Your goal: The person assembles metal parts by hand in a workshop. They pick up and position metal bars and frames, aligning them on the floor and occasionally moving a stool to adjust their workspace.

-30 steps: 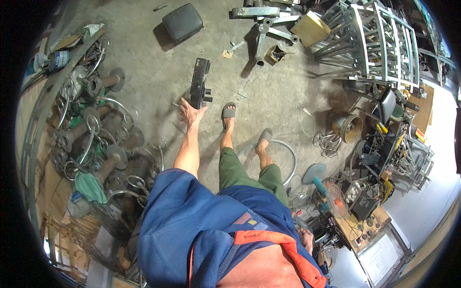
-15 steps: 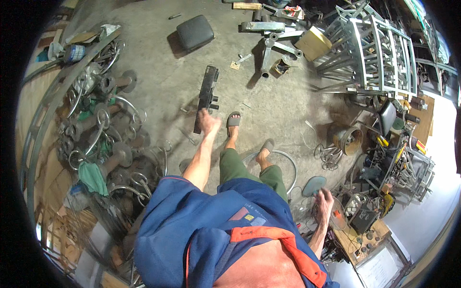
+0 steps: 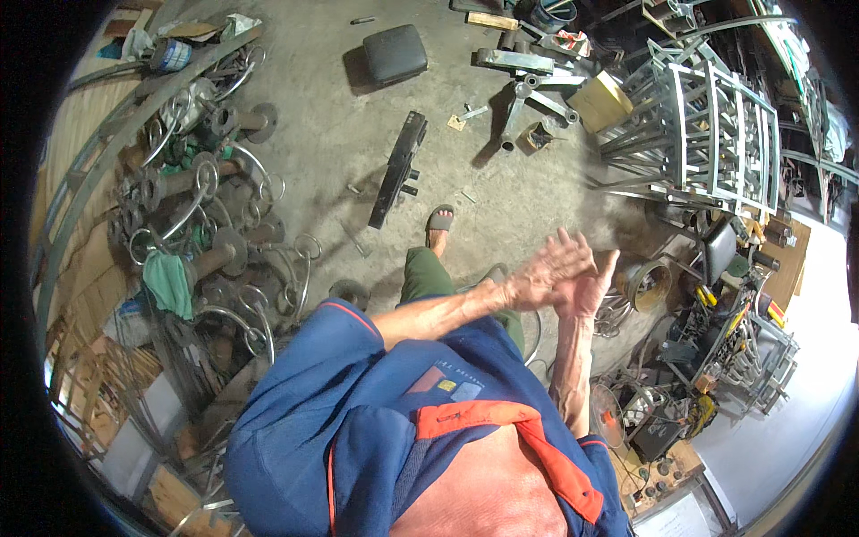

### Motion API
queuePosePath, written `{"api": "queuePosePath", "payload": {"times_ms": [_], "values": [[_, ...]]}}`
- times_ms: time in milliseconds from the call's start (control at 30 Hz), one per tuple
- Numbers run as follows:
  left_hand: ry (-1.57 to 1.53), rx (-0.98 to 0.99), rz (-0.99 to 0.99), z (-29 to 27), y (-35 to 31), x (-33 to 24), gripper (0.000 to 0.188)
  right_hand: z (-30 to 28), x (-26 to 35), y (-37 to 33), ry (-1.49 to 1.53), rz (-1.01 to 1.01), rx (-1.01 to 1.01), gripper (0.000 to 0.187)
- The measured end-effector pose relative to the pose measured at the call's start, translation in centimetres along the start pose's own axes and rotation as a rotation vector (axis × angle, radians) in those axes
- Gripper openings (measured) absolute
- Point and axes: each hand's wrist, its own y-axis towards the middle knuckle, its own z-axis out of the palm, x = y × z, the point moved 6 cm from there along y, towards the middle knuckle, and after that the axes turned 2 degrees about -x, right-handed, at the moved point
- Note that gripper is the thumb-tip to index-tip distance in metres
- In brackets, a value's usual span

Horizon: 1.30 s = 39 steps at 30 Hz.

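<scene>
My left hand [image 3: 540, 274] is open, reaching across in front of my body with its fingers stretched out. It overlaps my right hand [image 3: 585, 290], which is raised palm-up and open, thumb apart. Nothing shows in either hand; they seem to touch, though the contact is partly hidden. On the concrete floor, ahead and left of my feet, lies a long dark metal bar [image 3: 395, 174] with short pegs sticking out of its right side. A black padded stool seat [image 3: 395, 52] sits beyond it.
Rusty flanged spools [image 3: 229, 251] and steel rings crowd the left side. Welded metal frames [image 3: 716, 134] stand at far right, near a cardboard box [image 3: 600, 101] and a grey metal base [image 3: 514, 116]. Tools and a wooden workbench [image 3: 684, 465] fill the right.
My left hand has left the dark metal bar and swung right. My right hand has risen from beside the grey-green oval thing to meet it, and both have opened.
</scene>
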Motion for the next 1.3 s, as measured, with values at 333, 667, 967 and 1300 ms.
{"api": "queuePosePath", "payload": {"times_ms": [333,667,967,1300], "values": [[0.383,0.009,-1.134,-10.7,-25.0,25.0,0.040,19.4,12.0,-14.2,-0.250,-0.732,0.981,0.071],[-0.316,-0.704,-1.582,-13.5,-39.9,24.5,0.050,22.4,17.7,-27.3,0.456,-0.777,1.482,0.024],[-0.428,-0.736,-1.539,-11.1,-38.7,24.0,0.056,22.5,18.1,-29.9,0.615,-0.782,1.516,0.025],[-0.418,-0.686,-1.507,-12.5,-33.8,23.6,0.056,22.0,18.5,-30.2,0.557,-0.854,1.528,0.025]]}}
